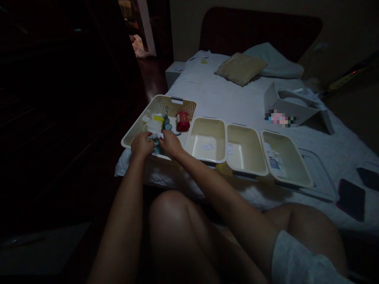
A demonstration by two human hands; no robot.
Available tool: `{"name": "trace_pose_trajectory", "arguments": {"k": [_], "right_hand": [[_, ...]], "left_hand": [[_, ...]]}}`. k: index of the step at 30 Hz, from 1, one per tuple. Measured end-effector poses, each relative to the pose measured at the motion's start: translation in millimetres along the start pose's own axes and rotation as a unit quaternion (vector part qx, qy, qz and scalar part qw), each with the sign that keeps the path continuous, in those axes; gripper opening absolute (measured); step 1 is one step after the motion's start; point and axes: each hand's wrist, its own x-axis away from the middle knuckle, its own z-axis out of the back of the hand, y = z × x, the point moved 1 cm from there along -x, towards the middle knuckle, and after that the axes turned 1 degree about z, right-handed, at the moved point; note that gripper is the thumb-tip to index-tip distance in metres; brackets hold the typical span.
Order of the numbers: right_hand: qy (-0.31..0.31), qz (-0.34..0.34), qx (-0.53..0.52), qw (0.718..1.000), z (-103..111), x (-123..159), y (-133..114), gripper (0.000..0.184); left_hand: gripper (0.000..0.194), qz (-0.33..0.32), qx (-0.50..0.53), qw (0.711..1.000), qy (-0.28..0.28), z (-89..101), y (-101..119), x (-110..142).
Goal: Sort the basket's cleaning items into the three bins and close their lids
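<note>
Both hands are inside the near end of a cream perforated basket [133, 132] on the bed. My left hand [142, 144] and my right hand [171, 143] are closed, fingertips nearly meeting, on a small white item [156, 135] whose kind I cannot make out. Just beyond them in the basket lie a white packet with a yellow part [158, 119] and some grey-green leaf-shaped pieces [167, 125]. A red-lidded jar [182, 121] rests on its side to the right of these.
Right of the basket stand three cream bins: the nearest bin [209, 121] and the middle bin [247, 128] hold paper slips, the last bin [296, 157] tubes and packets. Further right are a clear lid [318, 173], phones [351, 199] and a grey box [284, 108]. Pillows [241, 69] lie behind.
</note>
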Motion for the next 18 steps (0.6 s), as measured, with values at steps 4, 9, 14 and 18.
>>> {"name": "trace_pose_trajectory", "arguments": {"k": [4,9,14,18], "right_hand": [[0.027,0.044,-0.012,0.999,6.6,5.1,-4.0,0.019],[0.067,0.108,-0.018,0.992,14.5,11.6,-7.7,0.022],[0.082,0.142,-0.043,0.986,28.4,20.2,2.6,0.028],[0.12,0.16,-0.069,0.977,52.9,24.9,17.7,0.028]], "left_hand": [[0.036,-0.004,0.0,1.0,0.002,-0.3,-0.5,0.8],[0.035,-0.006,-0.007,1.0,0.003,-1.4,-1.5,1.7],[0.039,-0.079,-0.033,0.996,0.025,2.3,7.9,2.9],[0.041,-0.15,-0.047,0.986,0.05,9.2,21.7,7.0]]}}
